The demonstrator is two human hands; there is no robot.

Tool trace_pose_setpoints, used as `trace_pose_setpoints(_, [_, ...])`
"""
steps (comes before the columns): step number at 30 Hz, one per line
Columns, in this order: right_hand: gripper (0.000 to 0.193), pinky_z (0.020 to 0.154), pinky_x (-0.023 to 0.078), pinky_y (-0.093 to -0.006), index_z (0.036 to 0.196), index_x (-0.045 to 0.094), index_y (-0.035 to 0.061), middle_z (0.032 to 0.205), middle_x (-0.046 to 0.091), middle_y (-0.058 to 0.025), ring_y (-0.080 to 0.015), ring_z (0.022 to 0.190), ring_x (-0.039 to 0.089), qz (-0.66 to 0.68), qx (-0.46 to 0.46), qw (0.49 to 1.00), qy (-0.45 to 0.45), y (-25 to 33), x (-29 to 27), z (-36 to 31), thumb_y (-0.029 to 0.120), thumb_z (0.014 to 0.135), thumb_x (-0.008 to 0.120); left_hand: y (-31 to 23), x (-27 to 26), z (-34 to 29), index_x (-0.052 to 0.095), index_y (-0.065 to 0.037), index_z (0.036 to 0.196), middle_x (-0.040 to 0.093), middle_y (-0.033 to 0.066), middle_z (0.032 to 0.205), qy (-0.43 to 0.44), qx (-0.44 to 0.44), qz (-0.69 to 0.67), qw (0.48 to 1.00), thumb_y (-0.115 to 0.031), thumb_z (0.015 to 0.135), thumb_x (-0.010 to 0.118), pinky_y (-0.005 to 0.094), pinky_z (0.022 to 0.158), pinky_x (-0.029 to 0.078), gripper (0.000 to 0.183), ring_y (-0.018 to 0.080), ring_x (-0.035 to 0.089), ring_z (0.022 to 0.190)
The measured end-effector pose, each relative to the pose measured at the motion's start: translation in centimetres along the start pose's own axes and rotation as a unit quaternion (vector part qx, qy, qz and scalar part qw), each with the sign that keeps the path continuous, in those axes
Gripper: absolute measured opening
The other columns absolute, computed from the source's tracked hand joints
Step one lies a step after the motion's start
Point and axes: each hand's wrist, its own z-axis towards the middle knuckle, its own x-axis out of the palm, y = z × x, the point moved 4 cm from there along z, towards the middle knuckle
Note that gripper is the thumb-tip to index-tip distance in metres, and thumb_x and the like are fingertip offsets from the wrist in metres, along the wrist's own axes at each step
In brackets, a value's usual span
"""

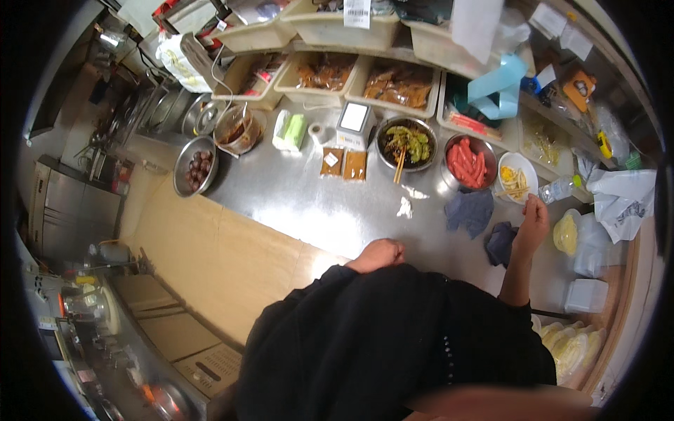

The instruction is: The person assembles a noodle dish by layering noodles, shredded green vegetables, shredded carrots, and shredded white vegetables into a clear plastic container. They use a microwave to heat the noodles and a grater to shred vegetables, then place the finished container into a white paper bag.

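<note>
My right hand (532, 223) reaches to the near right rim of a white bowl (505, 165); its fingers are pinched together at that rim. Yellow food and light wooden sticks lie in the bowl. Curled into a loose fist, my left hand (381, 255) is at the counter's near side, close to my body; no object shows in it. Beside the bowl stands a metal bowl of red sausages (466, 163). Farther left, chopsticks (400, 166) lean in a metal bowl of green vegetables in dark sauce (409, 144). Dark blue cloths (469, 212) lie between my hands.
On the metal counter (281, 203) are brown sauce packets (344, 165), a small scale-like device (355, 125), green-white packs (289, 131) and a bowl of dark eggs (196, 170). Tubs (393, 84) line the back. A plastic bottle (559, 188) and white bag (623, 200) stand right.
</note>
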Motion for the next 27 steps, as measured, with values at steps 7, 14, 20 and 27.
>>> trace_pose_setpoints(7, [0.018,0.065,0.038,-0.0204,0.099,0.066,-0.0015,0.076,0.054,0.0021,-0.0063,0.071,0.046,0.003,0.017,1.000,0.016,-1.9,0.9,0.0,0.014,0.093,0.060,0.3,0.1,-0.3,0.058,-0.005,0.076,0.060,0.0164,0.079,0.003,-0.035,-0.038,0.999,-0.020,0.081,0.058,0.0435,0.066,0.046,0.016,0.0363,0.059,0.075])
trace_pose_setpoints(14, [0.025,0.068,0.041,-0.0231,0.101,0.067,-0.0030,0.078,0.056,0.0007,-0.0083,0.073,0.049,-0.077,0.037,0.995,0.045,-2.5,1.8,0.2,0.019,0.094,0.058,-0.5,-0.8,-0.6,0.057,-0.004,0.069,0.062,0.0158,0.075,0.025,-0.048,-0.049,0.997,-0.033,0.088,0.055,0.0469,0.065,0.045,0.034,0.0377,0.059,0.073])
trace_pose_setpoints(20, [0.026,0.072,0.044,-0.0231,0.107,0.066,-0.0026,0.087,0.063,-0.0028,-0.0098,0.077,0.053,-0.038,0.059,0.990,0.122,-4.0,4.8,-0.2,0.019,0.094,0.058,-0.5,-0.6,-4.2,0.060,-0.006,0.078,0.061,0.0164,0.075,-0.071,-0.118,-0.070,0.988,-0.032,0.084,0.063,0.0469,0.066,0.045,0.027,0.0388,0.059,0.076])
trace_pose_setpoints(27, [0.027,0.076,0.044,-0.0236,0.113,0.063,-0.0031,0.099,0.064,-0.0035,-0.0101,0.082,0.053,0.015,0.033,0.968,0.250,-4.7,11.6,-2.4,0.017,0.096,0.054,-0.4,0.7,-10.2,0.060,-0.004,0.093,0.063,0.0175,0.082,-0.188,-0.221,-0.100,0.952,-0.011,0.075,0.060,0.0437,0.070,0.048,0.019,0.0381,0.061,0.082])
